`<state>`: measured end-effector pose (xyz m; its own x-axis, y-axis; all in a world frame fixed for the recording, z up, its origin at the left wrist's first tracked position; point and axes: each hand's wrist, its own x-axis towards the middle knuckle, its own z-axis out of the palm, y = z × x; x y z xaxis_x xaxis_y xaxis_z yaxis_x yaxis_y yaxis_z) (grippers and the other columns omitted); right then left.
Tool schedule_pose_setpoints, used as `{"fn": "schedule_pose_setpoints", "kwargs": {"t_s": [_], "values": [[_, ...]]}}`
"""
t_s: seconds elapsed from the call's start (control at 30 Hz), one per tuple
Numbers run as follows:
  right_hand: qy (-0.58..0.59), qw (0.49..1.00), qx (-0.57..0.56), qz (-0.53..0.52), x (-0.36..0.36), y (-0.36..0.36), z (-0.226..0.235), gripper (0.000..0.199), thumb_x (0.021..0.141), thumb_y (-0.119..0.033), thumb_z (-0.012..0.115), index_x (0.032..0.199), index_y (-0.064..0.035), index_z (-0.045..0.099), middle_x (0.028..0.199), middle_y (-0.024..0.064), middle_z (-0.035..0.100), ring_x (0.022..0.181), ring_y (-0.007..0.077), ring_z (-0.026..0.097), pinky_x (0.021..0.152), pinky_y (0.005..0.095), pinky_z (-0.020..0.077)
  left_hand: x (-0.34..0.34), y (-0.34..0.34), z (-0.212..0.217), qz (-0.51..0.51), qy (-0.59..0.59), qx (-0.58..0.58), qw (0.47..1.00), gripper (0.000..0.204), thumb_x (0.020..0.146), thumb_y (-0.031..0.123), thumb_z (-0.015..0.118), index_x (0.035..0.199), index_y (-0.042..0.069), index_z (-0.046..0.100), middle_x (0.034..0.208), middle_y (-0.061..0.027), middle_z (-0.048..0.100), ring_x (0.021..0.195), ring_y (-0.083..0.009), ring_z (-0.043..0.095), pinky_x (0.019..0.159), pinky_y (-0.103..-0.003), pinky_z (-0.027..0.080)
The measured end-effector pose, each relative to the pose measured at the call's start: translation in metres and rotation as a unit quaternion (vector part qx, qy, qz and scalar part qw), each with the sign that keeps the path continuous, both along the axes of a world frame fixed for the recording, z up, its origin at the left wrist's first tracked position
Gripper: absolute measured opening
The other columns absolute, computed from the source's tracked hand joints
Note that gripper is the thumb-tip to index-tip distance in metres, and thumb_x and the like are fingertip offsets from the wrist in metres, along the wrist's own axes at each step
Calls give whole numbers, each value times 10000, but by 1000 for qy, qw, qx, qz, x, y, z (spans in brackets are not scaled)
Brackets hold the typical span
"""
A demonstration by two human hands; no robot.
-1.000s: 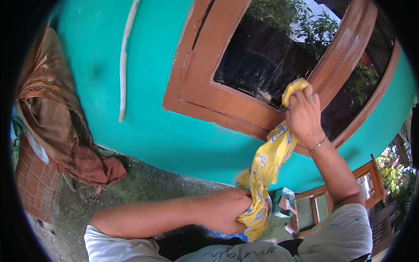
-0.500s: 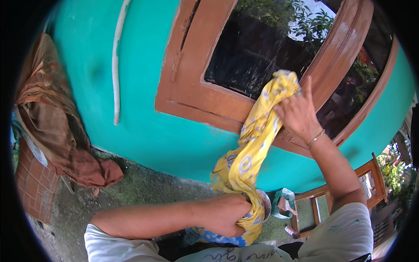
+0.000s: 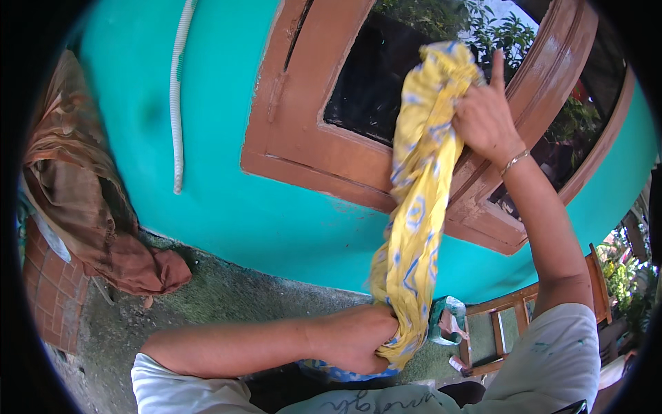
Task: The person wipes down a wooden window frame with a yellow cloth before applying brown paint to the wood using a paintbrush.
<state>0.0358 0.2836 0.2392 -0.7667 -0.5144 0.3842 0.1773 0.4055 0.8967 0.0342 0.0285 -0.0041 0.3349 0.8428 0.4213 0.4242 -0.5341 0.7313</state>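
Upward goes the right hand (image 3: 486, 121), from near the lower corner of the glass (image 3: 365, 90) to higher in front of it, drawing the yellow patterned cloth (image 3: 420, 200) into a longer, straighter strip. Its index finger (image 3: 498, 69) points up, off the cloth; its other fingers bend against the cloth's upper part, but how tightly I cannot tell. Lower down, the left hand (image 3: 355, 338) stays put, fingers clamped on the bunched lower part. Stretched between the 2 hands, the cloth crosses the brown window frame (image 3: 296, 159) and hides the lower right of the glass, so any streaks there cannot be judged.
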Motion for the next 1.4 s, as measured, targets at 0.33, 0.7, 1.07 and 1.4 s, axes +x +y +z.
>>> {"fn": "schedule_pose_setpoints", "kwargs": {"t_s": [0.33, 0.7, 1.07, 1.4], "values": [[-197, 964, -107, -146, -6, -38, -64, 234, 872, -168, 557, 758, -170, 762, 733, -11, 660, 898, 154, 679, 1220, 657, -36, 6, 6, 7, -3, 47, -9, 999, 310, 675, 114, 687, 944, -39, 671, 887, -256, 668, 859, -444, 653, 766, -474, 543], [-126, 974, -80, -169, -5, -22, -69, 444, 889, -235, 494, 1288, -138, 663, 1215, 32, 688, 1224, 175, 586, 1158, 692, -164, 12, -5, 2, -5, 21, -19, 1000, 288, 677, 95, 674, 931, -41, 666, 896, -256, 664, 880, -428, 654, 767, -469, 542], [184, 972, -3, -146, 4, 2, 75, 467, 997, -460, 441, 1075, -114, 744, 841, 135, 707, 948, 308, 680, 1098, 777, 60, -8, 10, 20, 37, -36, 89, 995, 343, 727, 111, 681, 1051, -1, 667, 1036, -229, 656, 992, -411, 631, 854, -455, 530], [117, 984, -64, -117, 11, 0, -92, 563, 951, -413, 484, 1382, -60, 568, 1253, 173, 675, 1067, 386, 656, 1143, 749, -42, -3, 7, 21, 18, 7, 44, 999, 409, 707, 114, 691, 1101, 12, 649, 1069, -248, 640, 1002, -431, 613, 883, -469, 518]]}}
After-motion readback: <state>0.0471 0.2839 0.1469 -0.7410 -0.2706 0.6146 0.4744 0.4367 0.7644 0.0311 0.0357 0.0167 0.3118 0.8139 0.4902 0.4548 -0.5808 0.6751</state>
